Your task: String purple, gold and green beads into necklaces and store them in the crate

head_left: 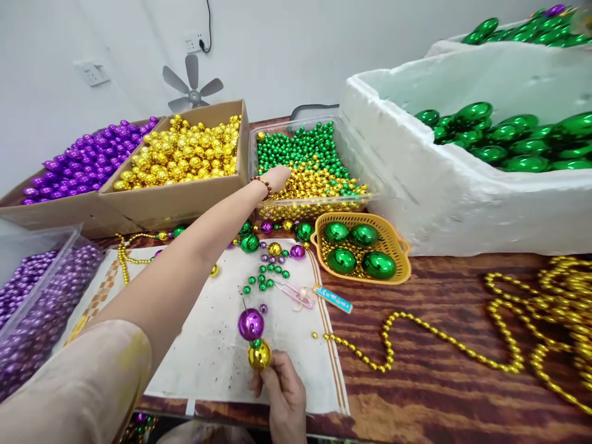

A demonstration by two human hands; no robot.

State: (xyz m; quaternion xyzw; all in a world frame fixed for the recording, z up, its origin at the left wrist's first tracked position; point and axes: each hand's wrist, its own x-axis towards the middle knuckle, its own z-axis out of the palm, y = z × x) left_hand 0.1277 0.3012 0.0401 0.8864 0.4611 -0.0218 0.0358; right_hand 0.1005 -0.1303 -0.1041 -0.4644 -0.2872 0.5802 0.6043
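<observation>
A gold ball (259, 354) is held by the fingertips of the right hand (285, 387) over the white cloth (194, 357). Just past it, a little green bead (255, 343) and a purple ball (251, 324) are lined up. The left hand (277, 178) is put among the small beads (319, 179) in the clear box (324, 200); its fingertips are hidden, so whether anything is held cannot be told.

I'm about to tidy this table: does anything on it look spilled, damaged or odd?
The white cloth looks dirty, with dark specks scattered over it. A lone gold bead lies just off the end of the gold bead chain, perhaps come loose. The white foam box has an uneven front edge, as if cut or broken.
</observation>
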